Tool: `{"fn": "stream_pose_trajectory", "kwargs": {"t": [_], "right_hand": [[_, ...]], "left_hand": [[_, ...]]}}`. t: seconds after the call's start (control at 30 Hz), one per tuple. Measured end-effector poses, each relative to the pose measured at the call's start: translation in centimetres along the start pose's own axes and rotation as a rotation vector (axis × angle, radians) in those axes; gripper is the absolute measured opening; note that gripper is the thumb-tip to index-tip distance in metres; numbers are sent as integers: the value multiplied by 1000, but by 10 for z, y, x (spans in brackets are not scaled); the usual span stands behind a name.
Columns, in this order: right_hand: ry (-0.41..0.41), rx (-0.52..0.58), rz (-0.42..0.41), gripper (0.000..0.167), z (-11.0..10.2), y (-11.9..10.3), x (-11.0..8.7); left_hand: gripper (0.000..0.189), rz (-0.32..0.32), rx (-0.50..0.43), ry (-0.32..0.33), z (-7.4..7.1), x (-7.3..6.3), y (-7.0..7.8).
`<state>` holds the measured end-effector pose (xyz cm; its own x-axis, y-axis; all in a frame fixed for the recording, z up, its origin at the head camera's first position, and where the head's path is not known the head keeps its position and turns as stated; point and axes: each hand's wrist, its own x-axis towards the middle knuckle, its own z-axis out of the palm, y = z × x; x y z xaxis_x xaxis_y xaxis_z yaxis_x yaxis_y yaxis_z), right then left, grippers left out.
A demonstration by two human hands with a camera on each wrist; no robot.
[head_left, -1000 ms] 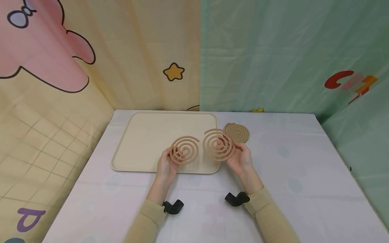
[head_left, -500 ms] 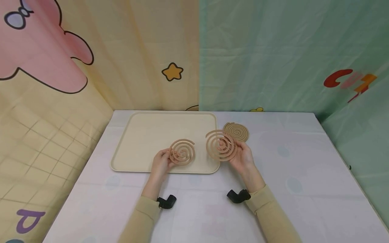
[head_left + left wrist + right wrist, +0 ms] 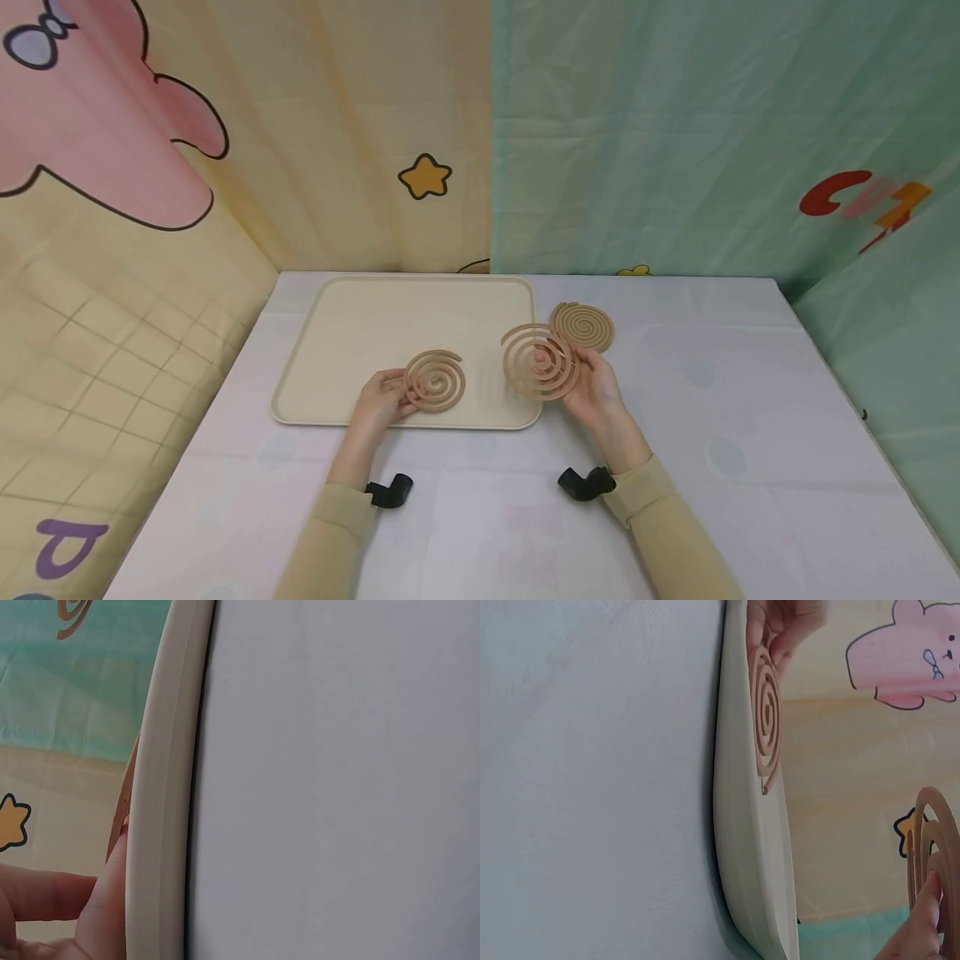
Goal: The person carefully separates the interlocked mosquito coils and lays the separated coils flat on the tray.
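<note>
My left hand (image 3: 377,406) pinches a tan mosquito coil (image 3: 435,381) by its left edge, low over the front part of the cream tray (image 3: 360,325). In the right wrist view this coil (image 3: 767,716) stands on edge just behind the tray's rim; whether it touches the tray I cannot tell. My right hand (image 3: 597,402) holds another mosquito coil (image 3: 541,358) by its right side, raised and tilted above the tray's right edge. Its loops look spread apart. The left wrist view shows only part of my left hand (image 3: 56,907), with the tray rim hiding the rest.
On the table right of the tray lies a flat, tightly wound double mosquito coil (image 3: 583,325), partly behind my right hand's coil. A pale patterned cloth (image 3: 705,467) covers the table. Printed curtains (image 3: 645,142) close off the back and sides.
My left hand has moved left and slightly down with its coil, away from the other coil and lower over the tray. The right hand has barely shifted.
</note>
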<state>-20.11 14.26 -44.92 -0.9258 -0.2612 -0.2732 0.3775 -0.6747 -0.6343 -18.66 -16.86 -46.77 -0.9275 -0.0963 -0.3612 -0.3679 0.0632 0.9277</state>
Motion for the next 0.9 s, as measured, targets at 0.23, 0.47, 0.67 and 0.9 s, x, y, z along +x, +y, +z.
{"fn": "stream_pose_trajectory", "kwargs": {"t": [0.23,0.47,0.67,0.9], "right_hand": [[11,-8,24,47,3,2,2],[3,-8,28,49,4,5,5],[-7,-37,43,51,3,6,7],[4,-51,36,38,6,7,7]], "left_hand": [[40,9,90,32,-9,-3,0],[40,15,171,45,-15,-4,-3],[39,53,256,93,-15,-2,-4],[40,108,353,130,-11,-7,1]]}}
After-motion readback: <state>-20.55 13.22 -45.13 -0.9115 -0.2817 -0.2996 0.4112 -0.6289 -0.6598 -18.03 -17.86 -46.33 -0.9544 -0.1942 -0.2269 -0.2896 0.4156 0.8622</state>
